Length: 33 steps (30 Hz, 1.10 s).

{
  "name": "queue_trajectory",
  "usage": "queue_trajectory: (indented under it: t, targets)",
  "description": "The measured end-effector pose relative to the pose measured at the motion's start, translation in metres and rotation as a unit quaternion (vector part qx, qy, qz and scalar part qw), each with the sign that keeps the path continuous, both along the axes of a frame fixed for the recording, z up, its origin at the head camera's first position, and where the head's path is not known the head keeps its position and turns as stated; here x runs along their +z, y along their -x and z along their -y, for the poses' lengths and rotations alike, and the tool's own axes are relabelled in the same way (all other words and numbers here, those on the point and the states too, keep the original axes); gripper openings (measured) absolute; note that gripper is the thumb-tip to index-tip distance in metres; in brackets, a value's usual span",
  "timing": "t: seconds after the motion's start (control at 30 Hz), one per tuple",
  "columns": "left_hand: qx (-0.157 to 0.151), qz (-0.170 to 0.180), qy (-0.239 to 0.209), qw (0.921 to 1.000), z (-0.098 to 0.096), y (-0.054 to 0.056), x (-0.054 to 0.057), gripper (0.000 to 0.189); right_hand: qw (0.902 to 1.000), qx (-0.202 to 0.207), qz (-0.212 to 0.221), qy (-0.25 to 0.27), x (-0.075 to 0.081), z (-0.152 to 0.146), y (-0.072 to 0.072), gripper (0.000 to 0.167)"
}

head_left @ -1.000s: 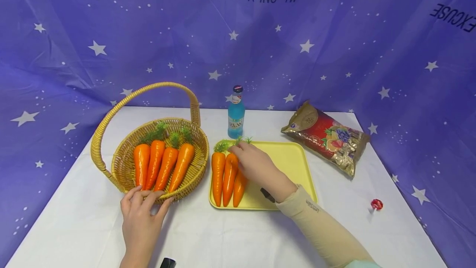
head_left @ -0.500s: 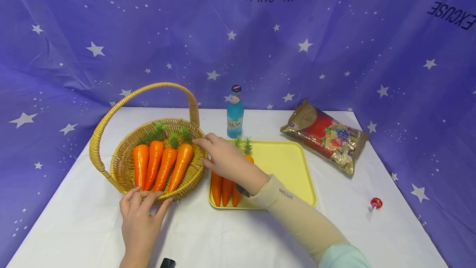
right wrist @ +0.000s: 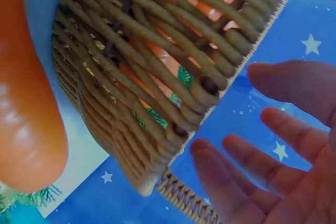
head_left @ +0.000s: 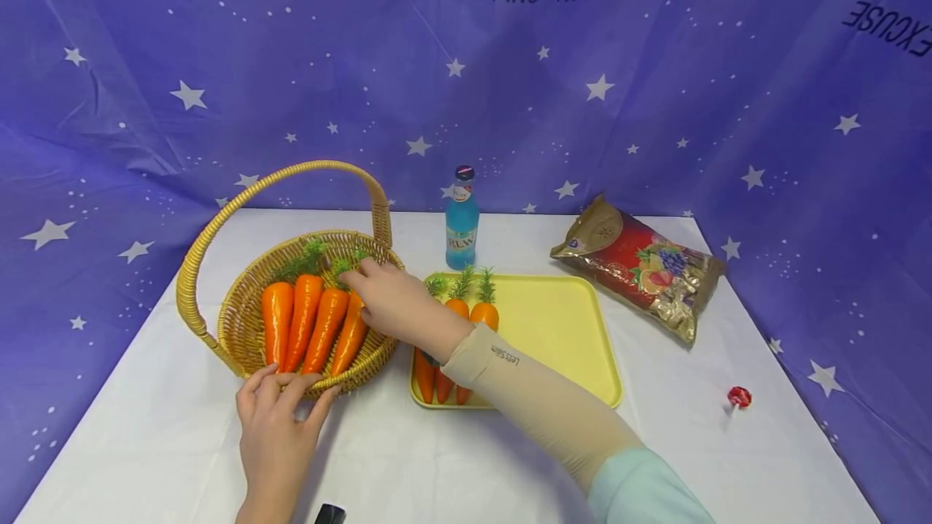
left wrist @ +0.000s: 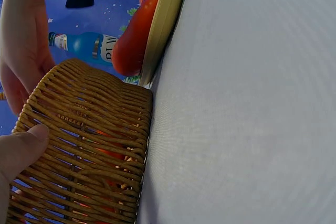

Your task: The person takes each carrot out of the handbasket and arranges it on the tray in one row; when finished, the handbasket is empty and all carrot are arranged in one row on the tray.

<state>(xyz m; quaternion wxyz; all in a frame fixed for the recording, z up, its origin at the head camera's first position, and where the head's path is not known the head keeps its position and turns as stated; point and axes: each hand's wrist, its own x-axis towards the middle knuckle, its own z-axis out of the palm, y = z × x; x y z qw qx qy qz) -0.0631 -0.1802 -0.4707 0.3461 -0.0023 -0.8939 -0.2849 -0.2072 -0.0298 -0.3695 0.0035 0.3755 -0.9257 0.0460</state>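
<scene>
My left hand (head_left: 277,435) grips the front rim of a wicker basket (head_left: 389,346), its thumb (left wrist: 26,148) pressing the outer wall in the left wrist view. Several orange carrots (head_left: 300,318) with green tops lie side by side in the basket. My right hand (head_left: 404,306) reaches over the basket's right rim, above the tops of the rightmost carrots. The right wrist view shows its fingers (right wrist: 210,166) spread, holding nothing. Three more carrots (head_left: 484,315) lie on the left side of a yellow tray (head_left: 557,338), partly hidden under my right forearm.
A blue bottle (head_left: 462,225) stands behind the tray. At the back right lies a red and gold snack bag (head_left: 641,269). A red lollipop (head_left: 739,397) rests on the white tablecloth (head_left: 451,475) at right. The basket's tall handle (head_left: 320,166) arches over it.
My right hand has moved left from the carrots on the tray to over the basket, uncovering the tray carrots' tops. The left hand has stayed on the rim.
</scene>
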Motion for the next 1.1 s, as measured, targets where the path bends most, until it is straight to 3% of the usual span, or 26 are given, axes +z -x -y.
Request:
queue_trajectory:
  t: [0.47,1.1]
  targets:
    - [0.005,0.014,-0.004,0.9999,-0.001,-0.001,0.001,0.031,0.9972,-0.029,0.013,-0.068,-0.017,0.015,0.013,0.033]
    - [0.007,0.019,-0.005,0.9998,-0.001,-0.001,0.002,0.031,0.9913,-0.041,0.014,-0.124,-0.036,0.028,0.026,0.036]
